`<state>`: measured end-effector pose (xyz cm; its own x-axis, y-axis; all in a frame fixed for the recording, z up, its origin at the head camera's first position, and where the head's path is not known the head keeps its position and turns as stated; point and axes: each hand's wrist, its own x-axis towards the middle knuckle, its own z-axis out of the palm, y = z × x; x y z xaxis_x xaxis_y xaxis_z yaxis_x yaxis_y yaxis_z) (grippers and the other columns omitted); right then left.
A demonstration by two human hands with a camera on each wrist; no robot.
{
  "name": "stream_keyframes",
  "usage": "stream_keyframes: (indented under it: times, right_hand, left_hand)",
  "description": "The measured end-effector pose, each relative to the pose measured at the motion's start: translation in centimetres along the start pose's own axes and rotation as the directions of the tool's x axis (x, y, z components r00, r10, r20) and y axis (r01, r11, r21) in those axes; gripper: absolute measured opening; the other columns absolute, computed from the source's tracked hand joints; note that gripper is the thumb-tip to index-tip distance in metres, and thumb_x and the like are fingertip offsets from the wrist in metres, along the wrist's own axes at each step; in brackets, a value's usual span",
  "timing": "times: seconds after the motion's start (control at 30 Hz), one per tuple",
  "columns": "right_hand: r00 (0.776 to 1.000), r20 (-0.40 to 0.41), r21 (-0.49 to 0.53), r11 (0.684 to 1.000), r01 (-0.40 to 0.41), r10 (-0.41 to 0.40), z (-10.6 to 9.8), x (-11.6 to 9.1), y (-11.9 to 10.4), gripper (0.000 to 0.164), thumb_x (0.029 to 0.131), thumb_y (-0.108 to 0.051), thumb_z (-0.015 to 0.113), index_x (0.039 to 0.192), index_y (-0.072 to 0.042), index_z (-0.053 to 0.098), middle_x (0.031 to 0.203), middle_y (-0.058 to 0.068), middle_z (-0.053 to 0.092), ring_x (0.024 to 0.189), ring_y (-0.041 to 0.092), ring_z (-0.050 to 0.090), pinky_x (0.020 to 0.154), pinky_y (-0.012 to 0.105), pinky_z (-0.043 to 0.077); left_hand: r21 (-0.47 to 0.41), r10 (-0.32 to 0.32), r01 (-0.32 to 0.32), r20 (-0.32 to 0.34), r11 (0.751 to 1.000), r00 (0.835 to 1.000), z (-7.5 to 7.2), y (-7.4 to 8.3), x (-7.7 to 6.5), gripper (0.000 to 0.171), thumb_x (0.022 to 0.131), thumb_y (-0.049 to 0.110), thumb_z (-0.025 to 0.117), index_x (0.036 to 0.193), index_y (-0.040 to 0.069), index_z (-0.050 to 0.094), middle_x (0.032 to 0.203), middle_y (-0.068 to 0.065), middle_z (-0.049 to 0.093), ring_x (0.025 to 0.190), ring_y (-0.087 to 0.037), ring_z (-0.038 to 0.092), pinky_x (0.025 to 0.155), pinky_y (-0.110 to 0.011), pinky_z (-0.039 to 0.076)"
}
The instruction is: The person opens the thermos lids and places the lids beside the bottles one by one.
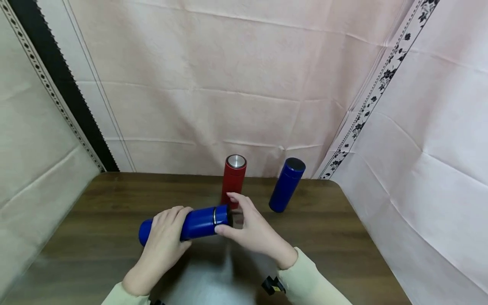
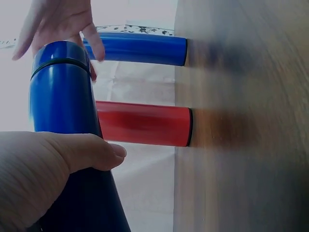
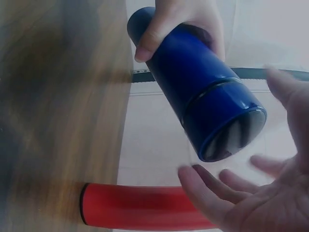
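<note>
My left hand (image 1: 164, 238) grips a blue thermos flask (image 1: 199, 223) round its body. The flask is held above the table, lying nearly sideways with its capped end to the right. A thin ring marks the seam below its blue cap (image 3: 227, 118), which has a dark, shiny top. My right hand (image 1: 256, 229) is spread around the cap end with fingers and thumb apart. In the right wrist view a gap shows between these fingers (image 3: 203, 188) and the cap. Just behind stands a red thermos flask (image 1: 233, 180) with a silver top, partly hidden by the right hand.
A second blue thermos flask (image 1: 286, 186) with a dark top stands upright on the right, near the back of the wooden table (image 1: 335, 254). Pale cloth (image 1: 236, 84) hangs behind the table and along both sides.
</note>
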<state>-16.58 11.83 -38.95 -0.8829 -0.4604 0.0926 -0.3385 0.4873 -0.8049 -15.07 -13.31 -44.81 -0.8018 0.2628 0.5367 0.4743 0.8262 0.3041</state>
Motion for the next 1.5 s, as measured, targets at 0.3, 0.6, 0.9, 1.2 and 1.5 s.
stream_keyframes:
  times: [0.3,0.6,0.9,1.2,1.5]
  right_hand:
    - [0.992,0.069,0.069,0.992,-0.109,0.104,-0.1,0.3,1.4,0.056,0.091,-0.052,0.059,0.136,-0.020,0.045,0.113,0.005,0.057,0.083,0.020,0.065,0.069,0.031,0.055]
    - [0.989,0.062,-0.062,0.988,0.140,-0.136,0.0,0.8,1.9,0.073,0.087,-0.028,0.073,0.144,-0.037,0.029,0.137,-0.005,0.036,0.115,0.018,0.051,0.089,0.037,0.052]
    - [0.996,0.057,0.062,0.996,-0.066,0.063,0.0,1.7,2.6,0.061,0.090,-0.052,0.062,0.140,-0.028,0.038,0.128,0.003,0.049,0.104,0.025,0.057,0.081,0.039,0.054]
    - [0.988,0.123,-0.009,0.995,-0.096,0.096,0.2,2.7,2.5,0.048,0.090,-0.056,0.058,0.127,-0.028,0.048,0.103,0.001,0.059,0.089,0.023,0.059,0.069,0.033,0.053]
    - [0.979,0.201,-0.113,0.993,0.035,-0.012,0.2,3.3,2.9,0.059,0.083,-0.045,0.074,0.127,-0.025,0.040,0.115,-0.001,0.056,0.096,0.015,0.060,0.078,0.027,0.054]
  left_hand:
    - [0.011,-0.008,0.007,0.063,1.000,0.998,0.6,0.1,-0.2,0.087,0.056,0.019,0.094,0.131,0.010,0.052,0.121,-0.012,0.056,0.114,-0.036,0.048,0.100,-0.058,0.029]
    - [0.037,-0.036,0.033,0.078,0.999,0.996,0.9,-0.5,0.1,0.086,0.058,0.024,0.094,0.131,0.009,0.052,0.121,-0.011,0.058,0.114,-0.035,0.048,0.101,-0.057,0.028]
    - [0.015,-0.044,0.042,0.081,0.999,0.996,1.2,-0.6,0.0,0.084,0.059,0.022,0.093,0.132,0.012,0.052,0.124,-0.009,0.057,0.115,-0.034,0.047,0.102,-0.056,0.028]
    - [0.047,-0.057,0.054,0.075,0.997,0.996,1.2,-1.1,0.0,0.085,0.059,0.022,0.094,0.132,0.013,0.052,0.125,-0.010,0.056,0.117,-0.035,0.045,0.102,-0.057,0.026]
    - [0.088,-0.056,0.045,0.128,0.995,0.990,1.2,-1.7,0.3,0.084,0.061,0.022,0.093,0.133,0.016,0.051,0.126,-0.008,0.056,0.117,-0.034,0.045,0.102,-0.057,0.026]
